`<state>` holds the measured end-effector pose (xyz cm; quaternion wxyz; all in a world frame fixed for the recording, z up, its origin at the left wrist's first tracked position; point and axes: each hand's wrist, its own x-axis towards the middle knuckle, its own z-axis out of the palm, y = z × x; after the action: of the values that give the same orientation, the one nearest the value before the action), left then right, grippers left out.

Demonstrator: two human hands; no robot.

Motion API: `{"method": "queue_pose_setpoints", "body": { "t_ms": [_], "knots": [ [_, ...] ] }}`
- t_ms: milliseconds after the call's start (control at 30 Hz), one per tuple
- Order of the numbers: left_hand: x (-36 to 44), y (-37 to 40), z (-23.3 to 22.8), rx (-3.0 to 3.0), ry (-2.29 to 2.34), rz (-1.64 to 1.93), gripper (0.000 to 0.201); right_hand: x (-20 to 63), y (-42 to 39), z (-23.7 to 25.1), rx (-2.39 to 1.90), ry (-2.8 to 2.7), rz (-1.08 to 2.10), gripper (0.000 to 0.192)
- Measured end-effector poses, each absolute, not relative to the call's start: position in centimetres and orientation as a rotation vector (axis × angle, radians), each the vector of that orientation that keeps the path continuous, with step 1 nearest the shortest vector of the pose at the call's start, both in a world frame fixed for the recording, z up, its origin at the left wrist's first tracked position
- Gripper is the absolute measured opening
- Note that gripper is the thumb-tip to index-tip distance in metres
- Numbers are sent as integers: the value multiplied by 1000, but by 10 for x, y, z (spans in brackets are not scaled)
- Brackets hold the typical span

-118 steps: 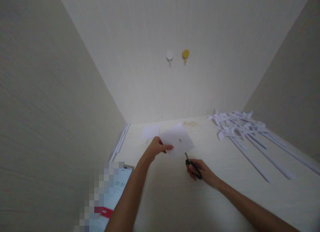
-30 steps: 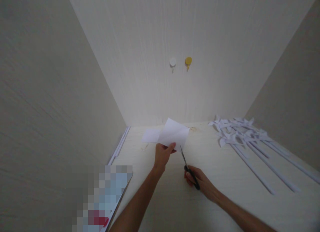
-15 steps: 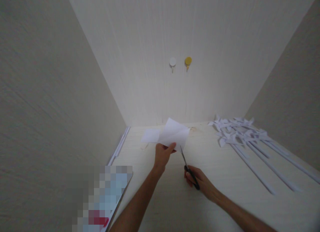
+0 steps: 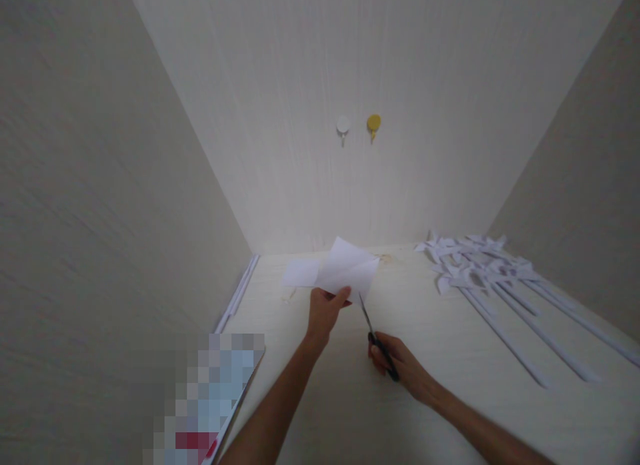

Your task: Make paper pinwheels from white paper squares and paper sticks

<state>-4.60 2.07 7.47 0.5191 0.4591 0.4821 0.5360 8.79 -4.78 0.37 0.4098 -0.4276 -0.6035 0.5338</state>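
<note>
Left hand is pinching paper over the table; right hand is gripping scissors at the paper's edge. Pinwheels are lying rightward, and hooks are hanging on the wall.

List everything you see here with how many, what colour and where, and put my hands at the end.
Held sheet: one, white, in the left hand's fingers
Scissors: one, black handles, grey blades, tips at the held sheet's lower edge
Lying sheet: one, white, on the table, left of the held one
Paper pinwheels: several overlapping, white, table's right side
Rolled paper sticks: at least two, white, along the left wall
Thin loops: count unclear, tan, far part of the table
Hooks: two, white and yellow, back wall
Pixelated object: one, light blue and red, lower left
Table: one, pale, below
Walls: three, greyish, back and sides
Left hand: one, bare, centre
Right hand: one, bare, holding the scissors
</note>
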Motion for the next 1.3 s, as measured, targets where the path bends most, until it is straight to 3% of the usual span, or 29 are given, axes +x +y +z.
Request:
{"method": "queue_pose_setpoints", "body": {
  "t_ms": [1300],
  "knots": [
    [-47,22,74,1143,1168,1270,15,87,-47,0,-1165,-1470,1355,30]
  ]
}}
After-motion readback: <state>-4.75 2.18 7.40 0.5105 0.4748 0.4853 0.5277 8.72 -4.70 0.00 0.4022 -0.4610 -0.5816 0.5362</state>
